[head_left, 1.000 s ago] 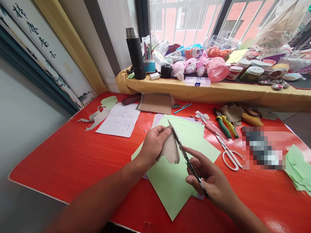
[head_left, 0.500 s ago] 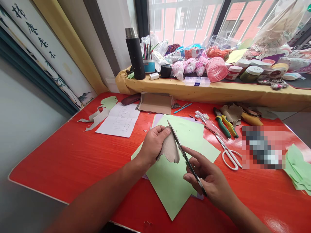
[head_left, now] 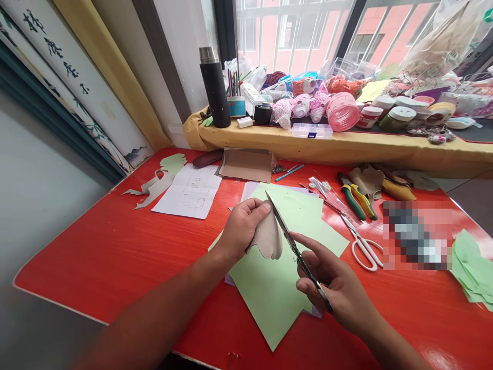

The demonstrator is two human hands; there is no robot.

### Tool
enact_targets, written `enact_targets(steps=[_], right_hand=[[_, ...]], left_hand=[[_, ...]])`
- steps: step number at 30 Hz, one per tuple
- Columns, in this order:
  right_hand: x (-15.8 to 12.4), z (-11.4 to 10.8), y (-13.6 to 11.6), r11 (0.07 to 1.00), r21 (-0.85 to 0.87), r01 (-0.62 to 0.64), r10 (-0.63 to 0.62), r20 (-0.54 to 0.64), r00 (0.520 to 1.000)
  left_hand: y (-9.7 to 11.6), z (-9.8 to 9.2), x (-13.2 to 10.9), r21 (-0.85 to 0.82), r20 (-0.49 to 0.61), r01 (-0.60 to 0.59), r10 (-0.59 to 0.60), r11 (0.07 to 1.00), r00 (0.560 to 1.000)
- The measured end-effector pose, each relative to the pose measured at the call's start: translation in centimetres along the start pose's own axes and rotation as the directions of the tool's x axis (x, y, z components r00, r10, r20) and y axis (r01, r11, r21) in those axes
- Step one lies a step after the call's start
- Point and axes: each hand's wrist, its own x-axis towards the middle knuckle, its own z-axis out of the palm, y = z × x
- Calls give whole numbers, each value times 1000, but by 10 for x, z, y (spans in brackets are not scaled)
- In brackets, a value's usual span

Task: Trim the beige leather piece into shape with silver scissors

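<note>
Between the thumb and fingers of my left hand is a beige scalloped piece, leather or thick fabric by its look. My right hand grips a pair of dark-handled scissors, whose blades lie along the right edge of the piece and point up and left. The blades look nearly closed; whether they bite into the edge I cannot tell. Both hands are over light green sheets spread on the red table.
White-handled scissors and green-yellow pliers lie to the right, near a blurred patch and green cut pieces. A drawn paper pattern and beige scraps are left. Brown boards sit below the crowded windowsill.
My right hand and the scissor handles have shifted slightly right and down. The lower edge of the beige piece has swung slightly left. My left hand keeps its hold.
</note>
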Motion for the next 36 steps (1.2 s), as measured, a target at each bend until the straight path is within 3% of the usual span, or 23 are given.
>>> enact_targets(steps=[5, 18, 36], right_hand=[[0, -1, -1, 996, 88, 27, -29, 30, 999], [0, -3, -5, 1000, 17, -12, 12, 42, 999], [-1, -4, -4, 1000, 5, 4, -4, 42, 999]], left_hand=[[1, -1, -1, 16, 12, 6, -7, 1000, 1000], [0, -3, 1, 8, 30, -52, 51, 999, 998], [5, -2, 0, -3, -16, -21, 21, 1000, 1000]])
